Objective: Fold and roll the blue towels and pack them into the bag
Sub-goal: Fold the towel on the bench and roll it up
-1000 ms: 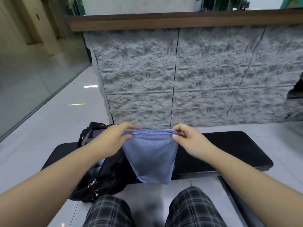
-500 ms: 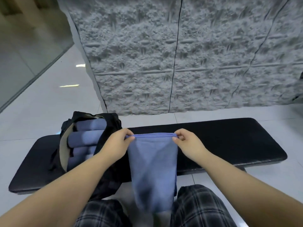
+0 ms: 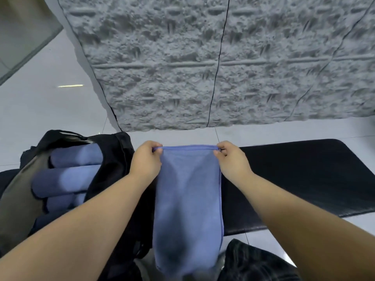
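A folded blue towel (image 3: 187,199) hangs as a long narrow strip in front of me, over the black bench (image 3: 304,175). My left hand (image 3: 147,161) pinches its top left corner and my right hand (image 3: 232,159) pinches its top right corner, so the top edge is stretched taut between them. The towel's lower end reaches down between my knees. At the left an open black bag (image 3: 113,159) lies on the bench, with several rolled blue towels (image 3: 67,179) stacked inside it.
A rough grey stone wall (image 3: 223,67) rises behind the bench. White floor tiles (image 3: 50,110) spread to the left. My plaid trouser leg (image 3: 253,262) shows at the bottom right. The bench's right half is bare black padding.
The view has tilted down and drawn nearer. The towel now hangs longer and narrower, and both hands have moved lower toward the bench. The bag's rolled towels have come into sight.
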The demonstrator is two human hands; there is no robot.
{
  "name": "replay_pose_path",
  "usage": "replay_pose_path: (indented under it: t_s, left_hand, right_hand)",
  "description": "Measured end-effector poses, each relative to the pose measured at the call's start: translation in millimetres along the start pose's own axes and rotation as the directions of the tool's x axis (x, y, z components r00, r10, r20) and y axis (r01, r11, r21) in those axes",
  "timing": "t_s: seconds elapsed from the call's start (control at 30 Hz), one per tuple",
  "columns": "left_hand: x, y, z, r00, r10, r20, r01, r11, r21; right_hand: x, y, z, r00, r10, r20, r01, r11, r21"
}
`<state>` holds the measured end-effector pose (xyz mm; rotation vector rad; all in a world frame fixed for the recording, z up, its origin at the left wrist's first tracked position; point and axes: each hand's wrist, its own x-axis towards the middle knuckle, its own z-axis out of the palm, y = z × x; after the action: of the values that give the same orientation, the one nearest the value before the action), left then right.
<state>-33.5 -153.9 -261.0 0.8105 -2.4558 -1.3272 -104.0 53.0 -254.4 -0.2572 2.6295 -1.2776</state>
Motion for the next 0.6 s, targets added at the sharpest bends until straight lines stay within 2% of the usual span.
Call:
replay_pose_path:
  t_s: [0.2, 0.3, 0.43, 0.53, 0.6]
  left_hand:
    - [24.2, -6.2, 15.5, 0.996, -0.085, 0.005, 0.084, 0.987, -0.134]
    - [9.2, -20.3, 19.9, 0.992, -0.019, 0.128, 0.017, 1.000, 0.016]
    - [-48.9, -43.7, 24.1, 0.937, 0.014, 0.349, -0.060, 0.991, 0.123]
    - [-97.9, -56.1, 19.6, 0.923, 0.097, 0.371, -0.174, 0.968, 0.181]
    - [-130.1, -61.4, 13.2, 0.923, 0.096, 0.373, -0.197, 0.950, 0.244]
  right_hand:
    - [34.8, 2.0, 17.8, 0.998, 0.065, -0.003, -0.064, 0.997, 0.046]
    - [24.0, 9.4, 27.9, 0.991, 0.131, 0.035, -0.131, 0.991, 0.005]
    - [-25.6, 34.4, 38.1, 0.950, 0.259, 0.175, -0.247, 0.965, -0.087]
    - [-64.8, 55.6, 42.4, 0.918, 0.314, 0.243, -0.309, 0.949, -0.062]
    - [-86.4, 65.7, 44.8, 0.901, 0.352, 0.256, -0.347, 0.936, -0.064]
